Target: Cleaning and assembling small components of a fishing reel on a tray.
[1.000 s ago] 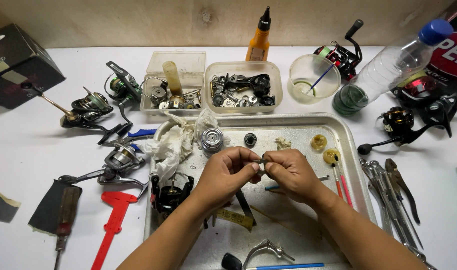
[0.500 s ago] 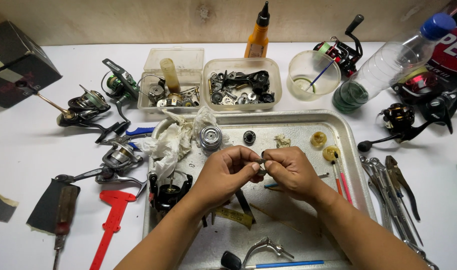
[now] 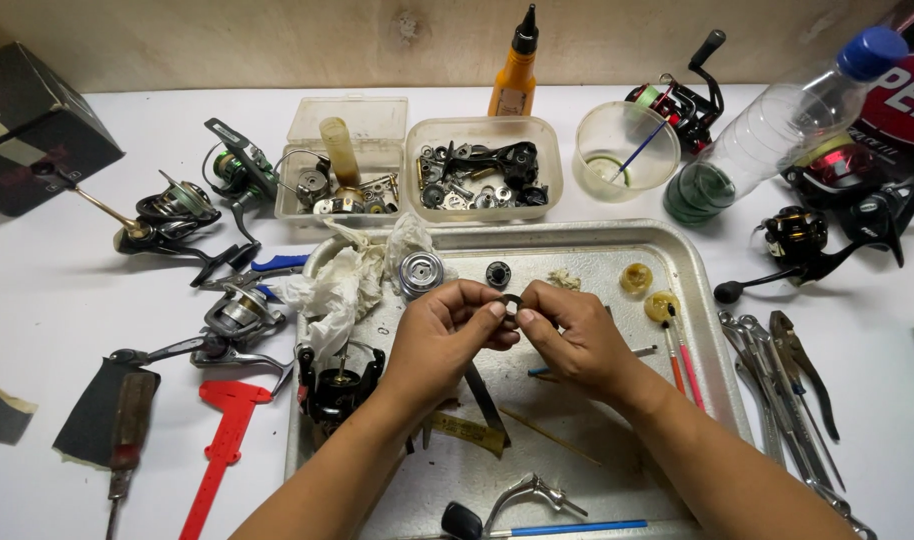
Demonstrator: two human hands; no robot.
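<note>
pinched one small dark ring [image 3: 510, 303] between left hand [image 3: 447, 335] and right hand [image 3: 577, 335], above metal tray [image 3: 692, 330] with loose parts unassembled.

Both hands, the left hand [image 3: 447, 335] and right hand [image 3: 572, 335], meet over the metal tray [image 3: 692, 265], which leaves bare tray floor only at its far right and near middle. A crumpled rag [image 3: 342, 285], spool [image 3: 420, 272] and black reel body [image 3: 337, 385] crowd the left side; pliers and wrenches [image 3: 787, 375] block the tray's right edge
</note>
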